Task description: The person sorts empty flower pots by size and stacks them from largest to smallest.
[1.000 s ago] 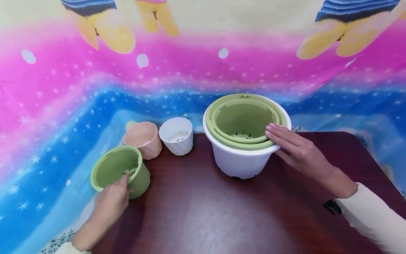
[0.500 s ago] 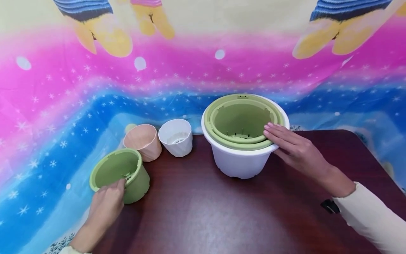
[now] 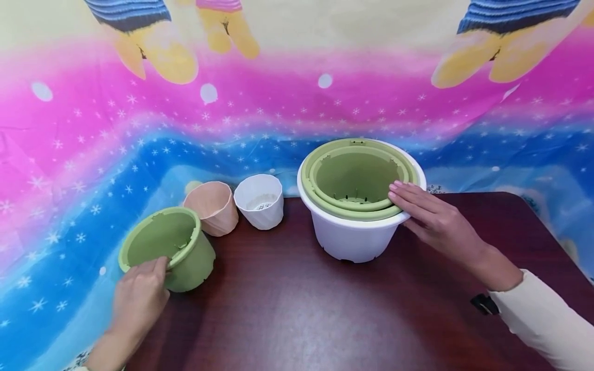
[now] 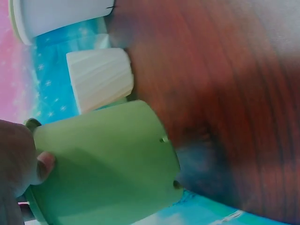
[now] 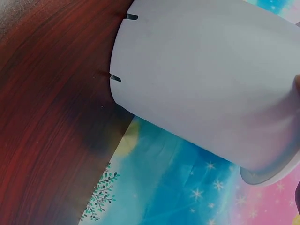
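Observation:
At the left of the head view, my left hand (image 3: 141,296) pinches the near rim of a green flower pot (image 3: 197,263), which tilts its mouth toward me. In the left wrist view the thumb (image 4: 46,165) presses the outside of the green pot's wall. To the right stands a large white flower pot (image 3: 352,239) with two green pots (image 3: 357,172) nested inside it. My right hand (image 3: 431,214) holds its right side, fingers laid over the stacked rims. A fingertip (image 5: 297,83) shows against the white wall in the right wrist view.
A peach pot (image 3: 215,211) and a small white pot (image 3: 260,206) stand side by side at the back of the dark wooden table (image 3: 301,309), the peach one close behind the held green pot. A printed cloth (image 3: 278,103) hangs behind the table and on its left.
My left hand and the green pot have shifted a little to the left, and the hand sits further down-left on the rim. The right hand and the nested pots stay put.

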`<state>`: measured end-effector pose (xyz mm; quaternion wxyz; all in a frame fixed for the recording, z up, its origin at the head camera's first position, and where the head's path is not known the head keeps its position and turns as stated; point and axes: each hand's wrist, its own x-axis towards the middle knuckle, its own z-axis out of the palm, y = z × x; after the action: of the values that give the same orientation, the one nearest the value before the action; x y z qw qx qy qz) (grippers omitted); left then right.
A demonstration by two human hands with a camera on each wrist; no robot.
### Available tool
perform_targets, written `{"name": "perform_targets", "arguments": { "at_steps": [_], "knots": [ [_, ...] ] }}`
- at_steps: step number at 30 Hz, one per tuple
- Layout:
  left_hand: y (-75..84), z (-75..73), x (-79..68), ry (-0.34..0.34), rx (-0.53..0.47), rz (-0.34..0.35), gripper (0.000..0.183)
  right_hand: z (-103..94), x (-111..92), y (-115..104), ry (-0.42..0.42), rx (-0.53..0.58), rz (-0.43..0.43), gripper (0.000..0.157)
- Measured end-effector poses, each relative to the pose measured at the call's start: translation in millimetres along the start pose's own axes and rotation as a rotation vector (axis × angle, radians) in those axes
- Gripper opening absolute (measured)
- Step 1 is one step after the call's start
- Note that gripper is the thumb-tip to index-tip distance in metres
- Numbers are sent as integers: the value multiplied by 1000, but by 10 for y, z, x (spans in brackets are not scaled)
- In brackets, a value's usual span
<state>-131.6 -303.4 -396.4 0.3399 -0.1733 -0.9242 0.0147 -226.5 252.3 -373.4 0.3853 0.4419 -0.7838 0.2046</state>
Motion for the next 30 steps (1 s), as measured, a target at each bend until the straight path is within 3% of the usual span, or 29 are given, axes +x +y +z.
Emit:
{"name": "perform_targets", "arguments": {
  "at_steps": [5,15,30],
  "knots": [
    [-9,-99,74,81,6,0,4,-15,-10,10,-4,-5,-2,45],
    [13,-227,235,220,3,30,28,-18,-18,24,-6,7,1,46],
    [40,-322,495,224,-21,35,25,20,-24,16,13,30,11,44]
  ]
}}
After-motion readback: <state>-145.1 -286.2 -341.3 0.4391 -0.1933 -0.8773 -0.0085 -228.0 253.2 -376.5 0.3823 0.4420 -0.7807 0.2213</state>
